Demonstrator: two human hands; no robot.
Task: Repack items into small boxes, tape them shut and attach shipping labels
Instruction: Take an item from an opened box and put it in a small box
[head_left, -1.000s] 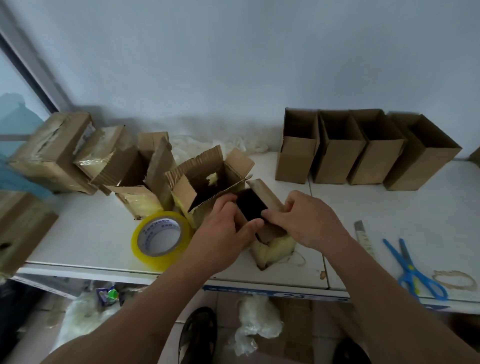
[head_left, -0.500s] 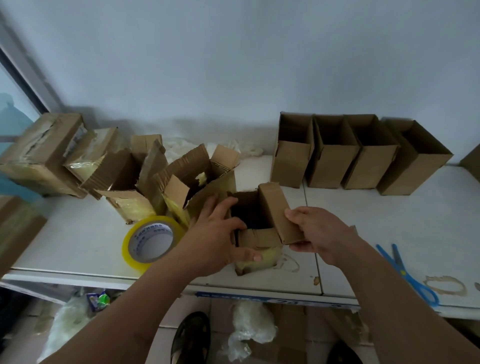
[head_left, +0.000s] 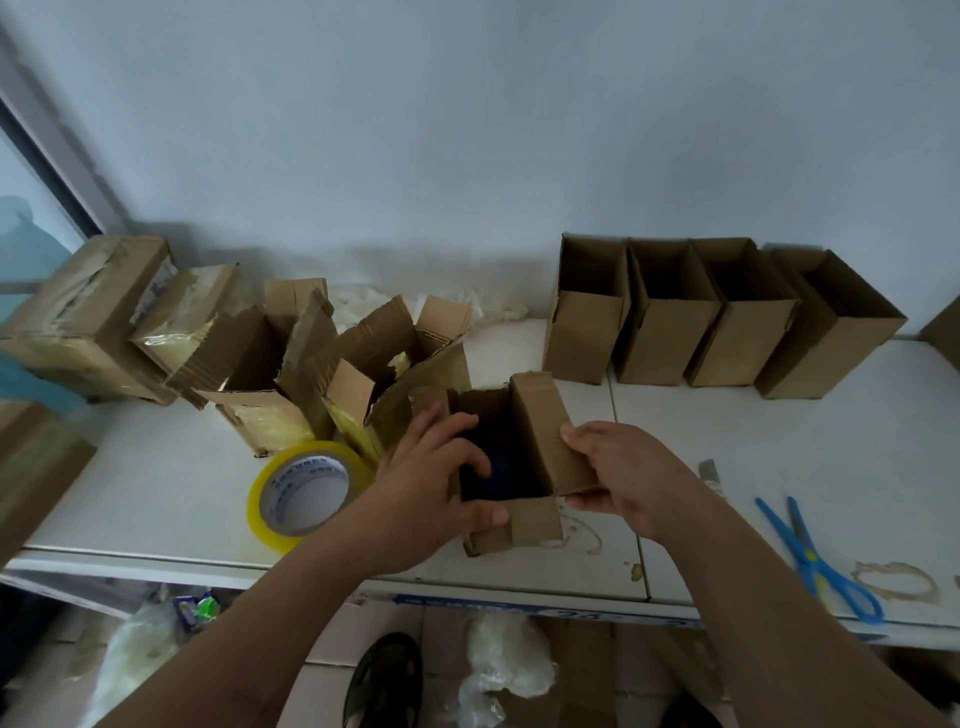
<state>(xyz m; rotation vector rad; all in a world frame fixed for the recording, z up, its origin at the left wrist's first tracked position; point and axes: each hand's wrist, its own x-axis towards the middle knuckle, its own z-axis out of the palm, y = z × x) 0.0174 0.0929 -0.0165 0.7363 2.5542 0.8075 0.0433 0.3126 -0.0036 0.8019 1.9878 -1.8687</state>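
Small open box (head_left: 519, 467) between hands, left hand (head_left: 426, 493) gripping its rim, right hand (head_left: 628, 473) pinching its flap

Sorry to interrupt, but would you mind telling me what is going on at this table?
A person is packing a small cardboard box at the table's front edge. The left hand grips its near-left corner, fingers over the rim, while the right hand holds the right flap. The box is open with something dark inside. Tape roll and scissors lie unused; four empty boxes wait behind.

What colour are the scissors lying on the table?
The scissors are bright blue, with a bit of yellow at the pivot; the head view shows them at the right.
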